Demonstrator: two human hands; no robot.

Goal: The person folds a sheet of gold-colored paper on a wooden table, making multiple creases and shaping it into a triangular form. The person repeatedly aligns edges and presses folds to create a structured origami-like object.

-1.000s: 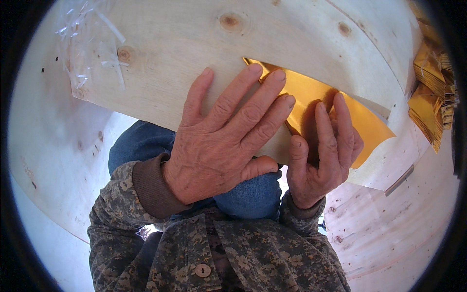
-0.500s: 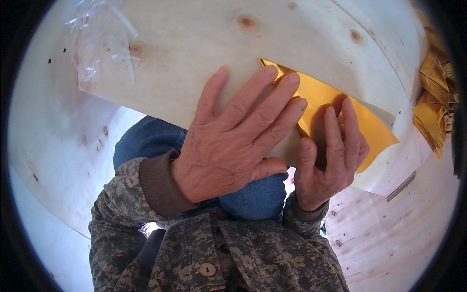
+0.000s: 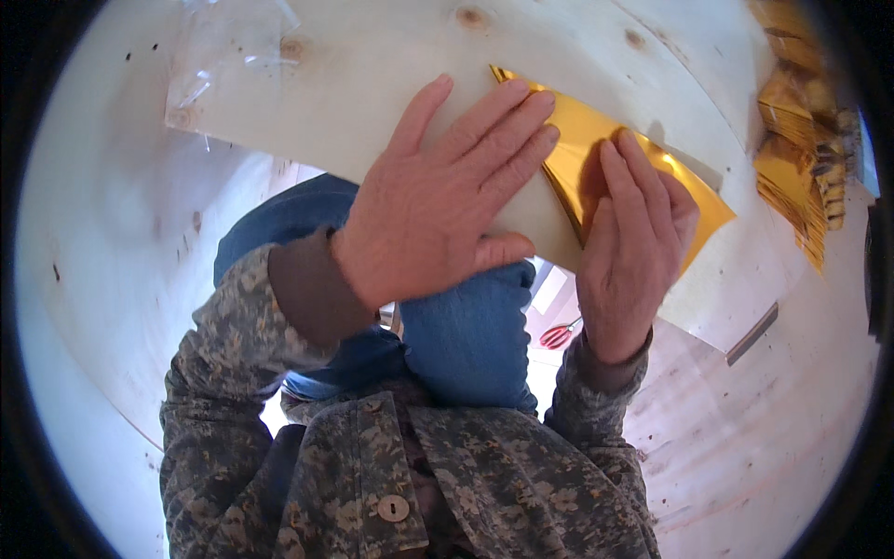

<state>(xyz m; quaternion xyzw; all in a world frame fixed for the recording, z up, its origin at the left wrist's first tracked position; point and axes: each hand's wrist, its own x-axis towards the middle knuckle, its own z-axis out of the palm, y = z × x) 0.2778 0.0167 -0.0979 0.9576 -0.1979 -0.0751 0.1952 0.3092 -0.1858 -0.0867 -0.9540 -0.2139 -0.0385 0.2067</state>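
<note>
A glossy gold foil paper sheet (image 3: 684, 172), folded or layered along its left side, lies slanted on a pale wooden board (image 3: 326, 121) above my knees. My left hand (image 3: 447, 196) rests nearly flat, palm down, its fingertips over the sheet's upper left edge and its thumb stretched toward the right. On the lower part of the sheet is my right hand (image 3: 638, 233), fingers drawn together and bent, thumb close beside them. Its fingertips press on the foil and seem to pinch it; the contact under them is partly hidden.
Stacks of folded gold foil paper (image 3: 792, 186) stand at the far right. Clear plastic film (image 3: 200, 88) lies at the upper left. A red-handled tool (image 3: 557, 335) shows below, between my knee and right forearm. A dark strip (image 3: 752, 334) sits at the board's lower right edge.
My right hand's spread fingers have drawn together on the foil. My left hand's fingers have moved closer together. The whole view has shifted, bringing the red-handled tool into sight.
</note>
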